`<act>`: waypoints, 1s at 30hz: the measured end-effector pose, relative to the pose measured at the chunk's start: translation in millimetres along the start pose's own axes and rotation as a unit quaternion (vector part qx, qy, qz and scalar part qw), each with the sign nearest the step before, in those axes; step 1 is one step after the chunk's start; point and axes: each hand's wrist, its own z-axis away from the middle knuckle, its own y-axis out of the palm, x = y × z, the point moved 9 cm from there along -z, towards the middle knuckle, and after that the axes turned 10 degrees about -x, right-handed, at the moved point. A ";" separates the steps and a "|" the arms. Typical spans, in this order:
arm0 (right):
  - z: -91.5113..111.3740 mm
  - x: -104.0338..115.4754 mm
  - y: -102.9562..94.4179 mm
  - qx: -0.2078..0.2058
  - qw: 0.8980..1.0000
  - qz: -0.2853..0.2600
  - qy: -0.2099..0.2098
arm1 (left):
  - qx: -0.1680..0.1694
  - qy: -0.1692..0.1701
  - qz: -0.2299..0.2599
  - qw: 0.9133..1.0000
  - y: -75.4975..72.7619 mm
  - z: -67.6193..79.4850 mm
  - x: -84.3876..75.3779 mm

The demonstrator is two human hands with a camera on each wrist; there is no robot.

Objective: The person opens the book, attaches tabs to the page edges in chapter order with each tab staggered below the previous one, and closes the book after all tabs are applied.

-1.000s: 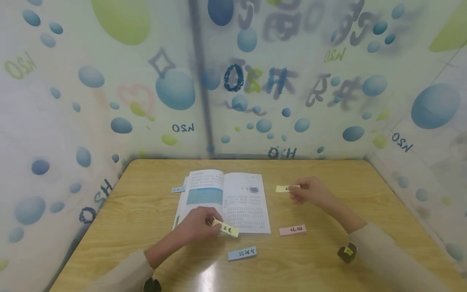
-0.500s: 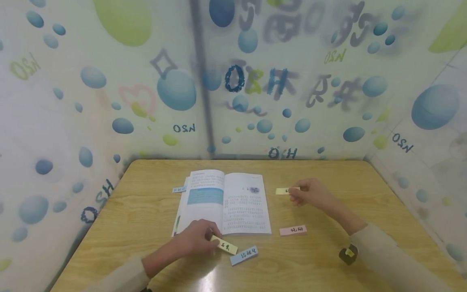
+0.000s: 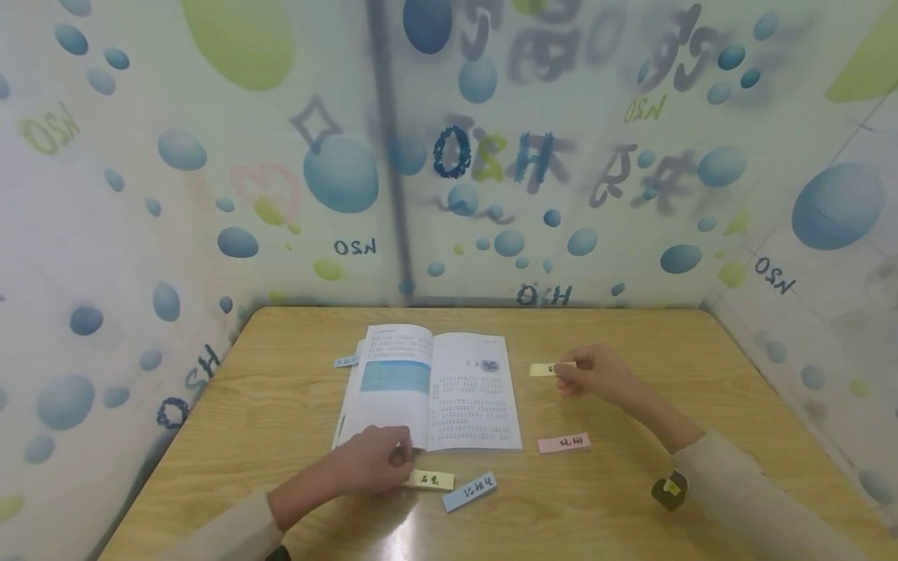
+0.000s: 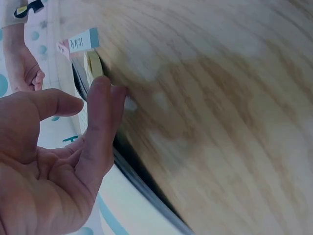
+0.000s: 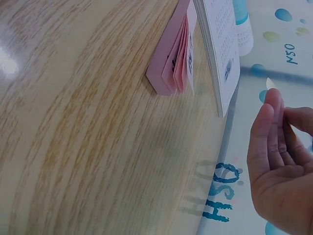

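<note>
My left hand point(image 3: 372, 461) is at the near edge of the open book point(image 3: 468, 389). In the left wrist view its thumb and index finger stand apart, and the fingertips lie beside a yellow sticky note pad point(image 3: 433, 480) with handwriting, on the table. My right hand point(image 3: 595, 372) pinches a yellow sticky note point(image 3: 542, 369) between thumb and fingers, right of the book; only a sliver of it shows in the right wrist view. A blue sticky note pad point(image 3: 470, 492) lies next to the yellow pad. Nearer the right hand lies a pink pad point(image 5: 168, 68), its sheets slightly fanned.
A blue sticky note point(image 3: 347, 361) sticks out from the book's left side. The wooden table point(image 3: 701, 374) meets patterned walls point(image 3: 596, 195) at the back and sides. Each wrist carries a dark band, the right one point(image 3: 669, 490) plainly seen.
My left hand has lowered the yellow pad from over the book to the table and let go of it. The blue pad has turned slightly. The right hand stays nearly still.
</note>
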 end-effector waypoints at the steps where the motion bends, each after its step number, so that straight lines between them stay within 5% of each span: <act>1: -0.1 -0.8 -0.3 -0.002 1.000 0.002 0.003 | 0.001 -0.007 -0.004 1.000 -1.4 1.0 0.5; 9: -0.3 -2.8 -3.8 -0.009 1.000 -0.004 0.015 | -0.012 -0.006 -0.013 1.000 -19.4 -3.0 0.9; 21: 0.2 2.3 -7.8 -0.014 1.000 -0.004 0.004 | 0.016 -0.118 0.099 0.988 -51.5 -30.9 19.6; 26: -1.9 1.8 -7.0 -0.016 1.000 0.004 0.010 | -0.012 -0.095 0.083 0.992 -69.2 -52.1 17.8; 30: -3.4 6.6 -3.9 -0.014 1.000 0.011 0.002 | -0.102 -0.020 -0.015 0.994 -85.6 -69.9 8.5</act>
